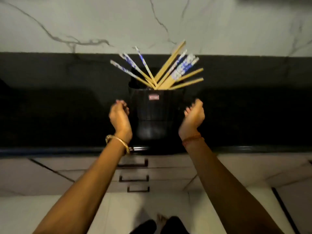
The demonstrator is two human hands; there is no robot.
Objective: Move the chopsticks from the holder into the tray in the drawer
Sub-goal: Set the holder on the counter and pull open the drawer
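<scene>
Holder (152, 114): black, upright on dark desk (59, 115), near edge | Chopsticks (162, 71): fanned out in holder | Left hand (119, 115): just left of holder, fingers curled, empty | Right hand (193, 117): just right, fingers loosely curled, empty | Drawers (135, 166): below desk, closed

You will find only one label here: a small red and white sticker (153, 97) on the front of the black holder (152, 115), just above the middle of the frame. Its lettering is too blurred for you to read. The blue patterns on the chopsticks (183, 67) show no legible text either.
</scene>
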